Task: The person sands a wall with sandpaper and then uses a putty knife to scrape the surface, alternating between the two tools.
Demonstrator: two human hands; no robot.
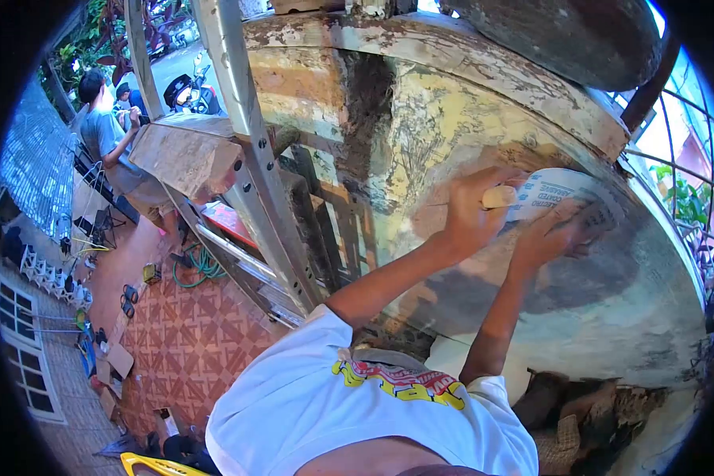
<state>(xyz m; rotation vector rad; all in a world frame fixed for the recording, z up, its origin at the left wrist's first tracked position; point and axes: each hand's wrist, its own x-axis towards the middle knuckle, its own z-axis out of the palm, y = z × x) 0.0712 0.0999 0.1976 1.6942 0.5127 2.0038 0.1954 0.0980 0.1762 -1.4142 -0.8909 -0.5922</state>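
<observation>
Item 1: abrasive sheet [559,182], 1 pc, pale, printed side out, wording partly legible. Lay over worn panel [428,119], at upper edge of dark patch [571,282]; contact across full sheet n/v (not verifiable).

Item 2: L hand [480,210], at sheet's L end; fingers curled, pinching pale tan pc [500,197], type unclear.

Item 3: R hand [546,232], on sheet's lower part; fingers looked extended across it, tips shadowed. Flat pressure or edge grip: could not tell.

Handling notes (judged): sheet was best kept flat to surface, w/ pressure spread thru several fingers, not one tip, since a lifted edge could've creased or torn. L hand needed to stay clear of R hand's path. Flaking paint nearby called for light, even contact; loose bits might've snagged paper.

Surroundings: metal ladder [250,103] L of panel; wooden box [189,155] beside it; person [107,131] in grey top, bkgd; motorbike [194,97] beyond; green hose [201,268] on tiled floor [190,337].
</observation>
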